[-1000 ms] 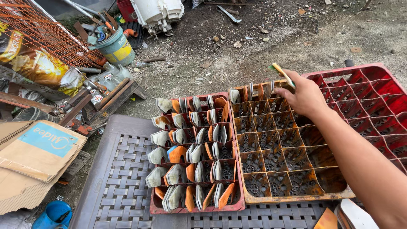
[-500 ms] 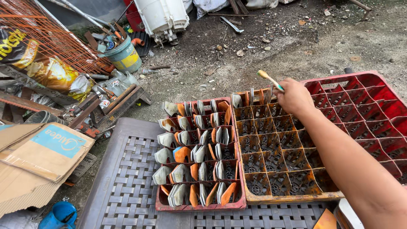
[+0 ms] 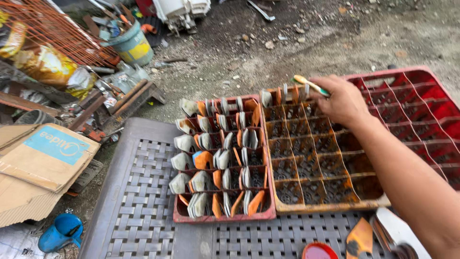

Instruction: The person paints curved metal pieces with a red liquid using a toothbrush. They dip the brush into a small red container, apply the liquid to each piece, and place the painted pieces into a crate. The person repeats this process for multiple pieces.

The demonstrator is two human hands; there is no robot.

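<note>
Grey woven table [image 3: 143, 192] carries a red tray [image 3: 223, 158] packed with folded pieces; beside it my orange crate [image 3: 316, 158]. Over its far edge my right hand [image 3: 342, 100] pinches a yellow-green stick [image 3: 310, 85]. My left hand is out of frame.

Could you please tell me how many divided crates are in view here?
3. The left crate holds folded pieces, the middle crate sits beside it under the right hand, and the red crate is at far right, partly cut off by the frame.
</note>
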